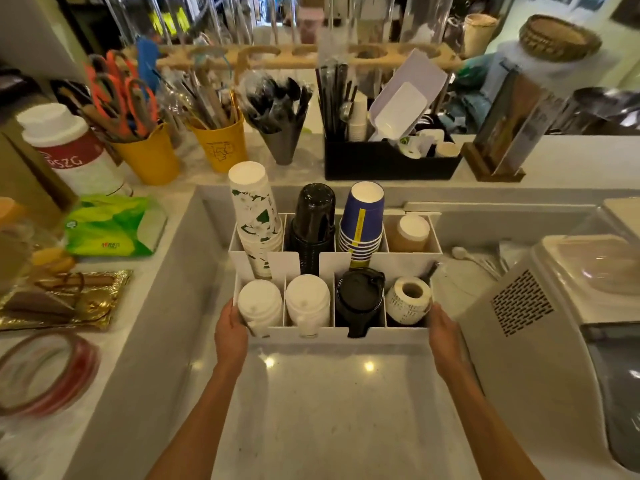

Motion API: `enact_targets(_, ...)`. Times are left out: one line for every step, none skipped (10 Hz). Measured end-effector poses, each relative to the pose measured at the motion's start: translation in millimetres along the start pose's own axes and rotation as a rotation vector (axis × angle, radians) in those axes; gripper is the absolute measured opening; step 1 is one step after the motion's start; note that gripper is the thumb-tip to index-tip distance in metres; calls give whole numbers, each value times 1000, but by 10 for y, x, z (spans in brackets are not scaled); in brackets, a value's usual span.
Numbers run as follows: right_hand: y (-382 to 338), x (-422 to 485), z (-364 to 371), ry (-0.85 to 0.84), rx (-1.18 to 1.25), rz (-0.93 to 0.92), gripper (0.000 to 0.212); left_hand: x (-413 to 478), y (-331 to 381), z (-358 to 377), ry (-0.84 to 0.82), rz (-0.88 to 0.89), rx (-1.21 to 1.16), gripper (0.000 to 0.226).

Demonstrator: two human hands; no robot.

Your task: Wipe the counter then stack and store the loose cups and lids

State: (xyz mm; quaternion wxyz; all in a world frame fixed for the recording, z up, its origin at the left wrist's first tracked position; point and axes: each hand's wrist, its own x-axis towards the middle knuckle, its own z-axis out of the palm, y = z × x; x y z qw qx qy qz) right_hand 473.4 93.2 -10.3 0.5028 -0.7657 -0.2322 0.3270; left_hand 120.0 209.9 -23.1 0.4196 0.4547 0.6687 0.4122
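A white divided organiser (346,336) stands on the grey counter (329,410) in front of me. Its back row holds a stack of floral paper cups (254,216), a stack of black cups (313,220), a stack of blue cups (362,220) and a brown cup (408,232). The front row holds two stacks of white lids (259,304) (307,301), black lids (360,299) and a roll of labels (408,299). My left hand (230,332) grips the organiser's left front corner. My right hand (443,336) grips its right front corner.
A grey machine (540,327) stands close on the right. Left of the organiser lie a green tissue pack (110,226), a gold tray (65,299) and tape rolls (45,372). The raised ledge behind carries yellow utensil buckets (149,157), a black caddy (391,161) and a menu stand (498,147).
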Motion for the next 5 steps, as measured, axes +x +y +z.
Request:
enact_targets(-20, 14, 12, -4, 5, 7, 46, 43, -8, -48, -25, -15, 16, 38)
enact_targets(-45, -2, -8, -22, -6, 14, 46, 48, -12, -81, -25, -18, 26, 37)
enact_targets(-88, -40, -44, -73, -33, 19, 49, 1, 14, -81, -46, 3, 27, 37)
enact_targets(-183, -57, -156, -149, -96, 16, 49, -77, 198, -139, -92, -14, 51, 40)
enact_targets(51, -228, -340, -101, -269, -31, 52, -372, 70, -333, -44, 52, 174, 46)
